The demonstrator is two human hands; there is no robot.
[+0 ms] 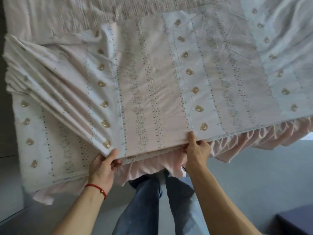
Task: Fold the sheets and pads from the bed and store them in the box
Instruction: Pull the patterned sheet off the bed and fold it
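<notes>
My left hand (101, 167) pinches the folded corner of the sheet (149, 85) near the bottom middle of the frame, thumb on top; my right hand (196, 151) grips the same edge just beside it, fingers curled under; the sheet, pink and white with little bears, lies across the bed (88, 12); its pink frill (237, 143) hangs below; my jeans (145, 197) show at the bottom.

sheets: one bear-print sheet (152, 82) with pink ruffle | hands: two, left hand (101, 168) and right hand (197, 152) | bracelets: one red string bracelet (97, 189) | legs: two, in jeans (149, 200) | woven pad (84, 12): one
</notes>
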